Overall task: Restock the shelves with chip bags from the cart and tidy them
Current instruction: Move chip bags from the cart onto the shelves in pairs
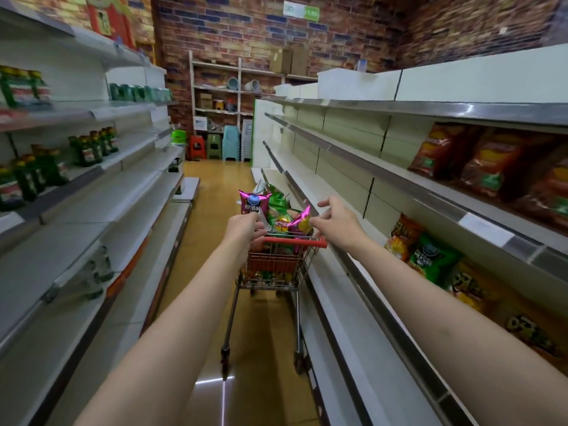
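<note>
A small wire cart (276,269) with a red handle (295,241) stands in the aisle, heaped with chip bags in pink, green and yellow. My left hand (246,230) curls its fingers round the left end of the handle, just below an upright pink bag (254,202). My right hand (336,222) hovers over the handle's right end with fingers spread, its fingertips at a pink and yellow bag (301,222). On the right shelving, red chip bags (488,167) fill an upper shelf and orange and green bags (430,256) a lower one.
Long white shelves (353,186) on the right run bare toward the back. The left shelving (101,207) holds green bottles (92,149) and cans. Stacked plastic stools (215,146) and a storage rack stand against the brick wall at the aisle's end.
</note>
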A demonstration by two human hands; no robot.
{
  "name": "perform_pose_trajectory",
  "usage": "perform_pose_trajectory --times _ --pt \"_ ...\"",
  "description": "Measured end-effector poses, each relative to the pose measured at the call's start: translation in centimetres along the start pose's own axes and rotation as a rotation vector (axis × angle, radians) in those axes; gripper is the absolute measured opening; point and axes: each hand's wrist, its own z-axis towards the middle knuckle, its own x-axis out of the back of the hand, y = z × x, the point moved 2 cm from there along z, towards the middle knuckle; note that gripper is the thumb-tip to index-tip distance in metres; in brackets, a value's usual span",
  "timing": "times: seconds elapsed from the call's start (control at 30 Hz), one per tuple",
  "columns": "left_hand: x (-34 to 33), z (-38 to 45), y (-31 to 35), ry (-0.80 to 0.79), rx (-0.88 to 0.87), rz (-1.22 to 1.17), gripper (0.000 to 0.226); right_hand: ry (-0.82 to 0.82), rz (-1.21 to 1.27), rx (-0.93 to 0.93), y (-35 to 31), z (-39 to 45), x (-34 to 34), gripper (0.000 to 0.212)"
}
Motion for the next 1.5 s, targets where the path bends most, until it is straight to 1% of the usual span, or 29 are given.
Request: perform_pose_trajectory --times 0.1,0.23,0.37,0.47,0.63,0.8,0.9,0.97,1.07,1.2,1.33,1.43,1.5 --pt "0.1 3.2 -0.5 -0.012 0.037 -0.043 0.027 -0.018 -0.017 -0.017 0.0 3.7 -1.9 0.033" --pt "1.4 7.3 -0.9 0.028 0.072 -0.090 0.026 -0.068 -0.038 -0.003 0.3 8.5 -5.5 0.031" --pt "3.8 11.8 -1.2 0.082 0.095 -0.094 0.012 -0.150 -0.018 0.022 0.8 13.5 -10.2 0.016" --pt "5.2 15.9 -0.9 0.136 0.076 -0.055 0.011 -0.181 -0.015 0.063 1.5 17.7 -13.5 0.003" --pt "5.3 24.1 1.1 0.174 0.037 0.046 0.010 -0.198 0.073 0.071 2.2 26.0 -17.1 0.003" --pt "3.6 32.1 3.6 0.146 -0.023 0.194 0.010 -0.191 0.110 0.051 3.2 33.6 -18.1 0.010" --pt "2.1 36.0 3.6 0.132 -0.043 0.249 0.008 -0.192 0.151 0.034 4.5 37.0 -18.0 0.007" --pt "1.3 38.1 3.0 0.106 -0.028 0.295 0.010 -0.183 0.144 0.022 5.7 39.0 -18.0 0.003" --pt "0.4 41.1 1.7 0.065 0.015 0.324 0.006 -0.176 0.133 -0.014 8.0 41.5 -18.2 0.001" --pt "-0.2 45.0 0.0 0.050 0.072 0.354 0.006 -0.182 0.108 -0.081 11.2 43.8 -19.3 0.005" --pt "-1.5 49.1 -1.1 0.033 0.093 0.371 0.005 -0.180 0.103 -0.155 14.0 46.7 -20.2 0.008" --pt "-2.3 52.2 -1.9 0.018 0.090 0.388 0.009 -0.175 0.104 -0.190 15.5 49.4 -20.9 0.004" --pt "-2.4 54.6 -2.4 0.016 0.094 0.395 0.014 -0.176 0.081 -0.206 16.1 51.2 -21.5 0.005"
